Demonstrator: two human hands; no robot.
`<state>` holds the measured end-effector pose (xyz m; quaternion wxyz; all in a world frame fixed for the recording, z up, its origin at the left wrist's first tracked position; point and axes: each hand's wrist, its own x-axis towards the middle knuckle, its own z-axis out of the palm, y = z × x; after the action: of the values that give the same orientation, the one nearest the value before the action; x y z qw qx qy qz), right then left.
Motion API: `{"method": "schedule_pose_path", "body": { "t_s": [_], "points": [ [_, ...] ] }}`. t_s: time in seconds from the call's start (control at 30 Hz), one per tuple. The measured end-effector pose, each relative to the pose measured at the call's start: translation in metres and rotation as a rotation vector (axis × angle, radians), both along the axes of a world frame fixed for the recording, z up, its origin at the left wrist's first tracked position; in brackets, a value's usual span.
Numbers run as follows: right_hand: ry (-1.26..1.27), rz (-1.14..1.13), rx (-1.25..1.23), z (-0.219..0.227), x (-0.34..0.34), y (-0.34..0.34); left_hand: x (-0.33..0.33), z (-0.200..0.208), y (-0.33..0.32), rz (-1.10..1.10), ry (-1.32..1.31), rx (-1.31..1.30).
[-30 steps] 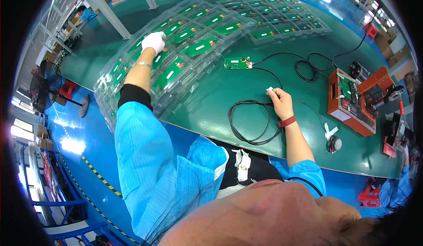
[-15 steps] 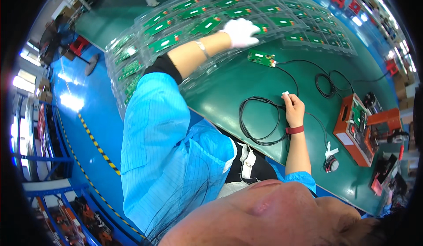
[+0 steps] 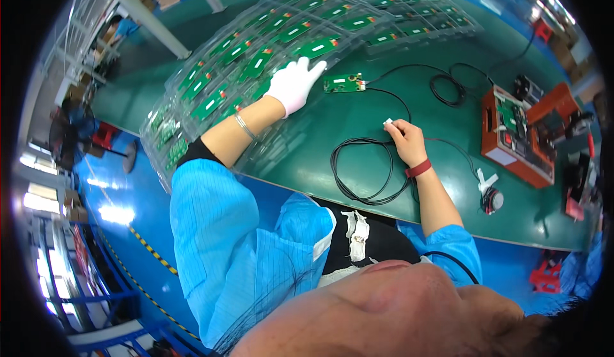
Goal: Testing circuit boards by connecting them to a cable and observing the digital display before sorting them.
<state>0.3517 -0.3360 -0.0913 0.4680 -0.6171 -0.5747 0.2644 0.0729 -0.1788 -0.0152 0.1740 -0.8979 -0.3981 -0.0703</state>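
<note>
My left hand (image 3: 294,83), in a white glove, lies flat with fingers spread on the clear plastic trays (image 3: 211,101) of green circuit boards, its fingertips close to a single green circuit board (image 3: 343,82) on the green table (image 3: 320,139). My bare right hand (image 3: 404,141), with a red wristband, pinches a small white connector (image 3: 387,122) at the end of a black cable (image 3: 361,171) that lies coiled in front of me.
More clear trays with green boards (image 3: 396,11) stretch across the far side. An orange test fixture (image 3: 515,133) stands at the right with another black cable coil (image 3: 448,88) near it. A small round device (image 3: 492,198) lies by the table's near edge.
My gloved left hand moved along the trays from the far left toward the single board. My right hand kept its grip on the connector; the view swung right.
</note>
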Motion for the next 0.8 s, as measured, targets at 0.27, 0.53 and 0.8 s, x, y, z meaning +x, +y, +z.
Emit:
{"method": "schedule_pose_path", "body": {
  "t_s": [0.27,0.53,0.8],
  "points": [
    [-0.01,0.019,-0.023,0.001,0.0,0.0,0.035,0.008,0.05,0.049,-0.167,-0.081],
    [0.033,0.007,-0.021,-0.003,-0.002,0.001,0.107,0.035,0.106,0.075,-0.12,-0.056],
    [0.019,0.018,0.008,-0.002,0.0,-0.001,0.2,0.051,0.133,0.074,-0.035,-0.13]
  ]
}}
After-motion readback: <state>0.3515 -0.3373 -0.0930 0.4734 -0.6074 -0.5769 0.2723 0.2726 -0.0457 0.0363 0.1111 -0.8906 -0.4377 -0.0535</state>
